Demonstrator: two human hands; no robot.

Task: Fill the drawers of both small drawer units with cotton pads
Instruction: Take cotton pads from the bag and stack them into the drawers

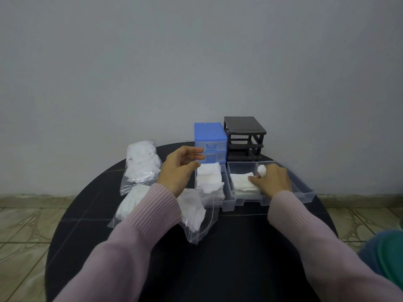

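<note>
**Cotton pads going into clear drawers on a round black table**

A person in pink ribbed sleeves is working at a round black table set against a grey wall. The right hand is resting inside the middle clear drawer, its fingers curled down onto a stack of white cotton pads lying there; one finger is wrapped in white. Whether the fingers are pinching a pad or only pressing on the stack cannot be told. The left hand is hovering above the table with fingers loosely spread and holding nothing, just left of another clear drawer that is heaped with pads. A third clear drawer is sitting to the right of the hand. Behind the drawers, a blue drawer unit is standing with two drawers in place, and beside it a black drawer unit is standing with its slots open. Clear plastic bags of pads are lying to the left, one partly under the left forearm.
</note>
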